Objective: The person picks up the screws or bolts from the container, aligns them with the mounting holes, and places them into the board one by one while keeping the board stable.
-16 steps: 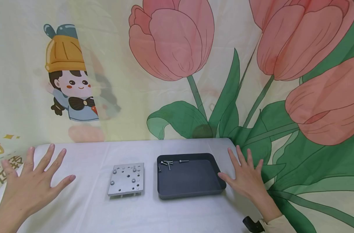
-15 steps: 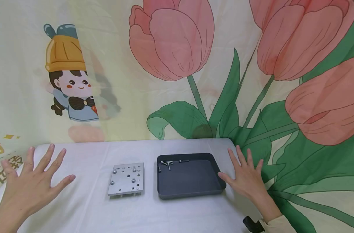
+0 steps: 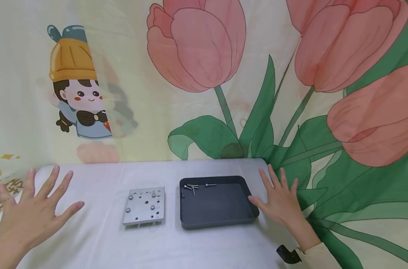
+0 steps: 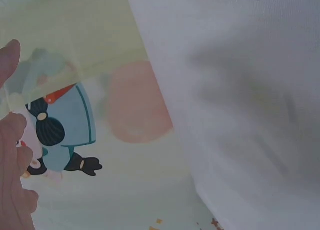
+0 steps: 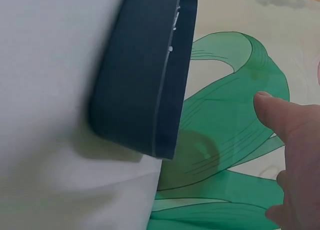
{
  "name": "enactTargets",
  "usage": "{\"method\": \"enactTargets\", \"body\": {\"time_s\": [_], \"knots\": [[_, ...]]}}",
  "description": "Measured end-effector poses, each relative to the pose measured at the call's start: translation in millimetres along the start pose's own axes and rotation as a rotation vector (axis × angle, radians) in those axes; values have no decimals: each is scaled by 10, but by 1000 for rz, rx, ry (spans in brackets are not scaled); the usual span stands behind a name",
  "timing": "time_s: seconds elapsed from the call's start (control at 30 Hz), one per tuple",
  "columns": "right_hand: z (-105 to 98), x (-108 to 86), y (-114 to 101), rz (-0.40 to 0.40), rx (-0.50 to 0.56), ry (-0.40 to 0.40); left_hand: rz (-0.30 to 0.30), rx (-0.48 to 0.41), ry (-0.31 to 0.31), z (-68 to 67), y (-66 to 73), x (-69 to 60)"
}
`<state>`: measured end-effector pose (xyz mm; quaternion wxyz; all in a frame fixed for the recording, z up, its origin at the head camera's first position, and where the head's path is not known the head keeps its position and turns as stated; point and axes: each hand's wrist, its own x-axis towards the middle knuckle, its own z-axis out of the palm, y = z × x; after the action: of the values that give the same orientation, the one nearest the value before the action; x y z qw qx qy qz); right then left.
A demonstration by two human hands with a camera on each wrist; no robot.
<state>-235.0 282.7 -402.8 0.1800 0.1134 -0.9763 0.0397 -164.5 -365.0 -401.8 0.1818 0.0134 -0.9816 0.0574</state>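
Note:
My left hand (image 3: 32, 209) hovers over the left of the table with its fingers spread, holding nothing. At the right, my right hand (image 3: 279, 198) is also spread and holds nothing; in the head view its thumb overlaps the right rim of a dark grey tray (image 3: 220, 216). The right wrist view shows that thumb apart from the tray (image 5: 135, 74). Several small screws (image 3: 192, 187) lie near the tray's back left corner. Left of the tray sits a silver metal plate (image 3: 144, 215) with holes, several screw heads on top and short ends showing below.
A white cloth (image 3: 103, 239) covers the table. Behind it hangs a curtain (image 3: 140, 112) printed with tulips and a cartoon figure. A black wrist mount (image 3: 287, 254) sits at the right sleeve (image 3: 319, 256).
The whole head view has shifted slightly, so everything appears a little further left and up. Both hands keep their spread pose; plate, tray and screws stay where they were.

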Motion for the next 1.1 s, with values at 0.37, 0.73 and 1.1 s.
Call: {"method": "enactTargets", "body": {"time_s": [0.37, 0.73, 1.1], "knots": [[-38, 318, -213, -114, 12, -7, 9, -50, 25, 16, -25, -56], [112, 703, -496, -235, 145, -49, 51, -240, 61, 126, 144, -76], [298, 952, -691, -250, 373, -188, 4, -664, -58, 252, 500, -185]]}}
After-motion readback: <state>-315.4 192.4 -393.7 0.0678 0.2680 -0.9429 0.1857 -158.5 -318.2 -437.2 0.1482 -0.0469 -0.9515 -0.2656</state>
